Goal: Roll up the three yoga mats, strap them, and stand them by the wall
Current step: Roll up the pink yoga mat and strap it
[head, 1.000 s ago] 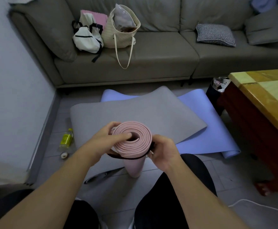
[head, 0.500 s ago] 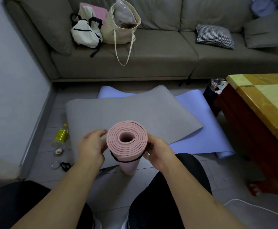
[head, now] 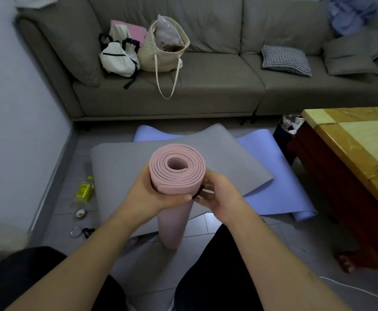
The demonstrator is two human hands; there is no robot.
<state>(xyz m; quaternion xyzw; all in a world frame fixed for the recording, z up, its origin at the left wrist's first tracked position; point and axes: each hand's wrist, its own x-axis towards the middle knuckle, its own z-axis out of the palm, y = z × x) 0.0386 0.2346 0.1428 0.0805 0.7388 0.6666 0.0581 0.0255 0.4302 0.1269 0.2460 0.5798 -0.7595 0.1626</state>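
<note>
A grey sofa (head: 206, 70) runs along the far wall, carrying a cream tote bag (head: 163, 52), a white backpack (head: 118, 57) and a checked cushion (head: 285, 59). A wooden table (head: 352, 153) with a yellow top stands at the right. On the tiled floor a grey yoga mat (head: 217, 153) lies flat, overlapping a lilac yoga mat (head: 280, 187) beneath it. Between the person's knees a pink yoga mat (head: 176, 167) stands upright, tightly rolled, its spiral end facing up and its foot on the grey mat. The left hand (head: 147, 198) wraps around the roll, fingers curled against its near side. The right hand (head: 219, 194) pinches a black strap (head: 200, 191) at the roll's right flank. A yellow-labelled bottle (head: 84, 190) lies near the wall, with a tape roll (head: 80, 213) just below it.
</note>
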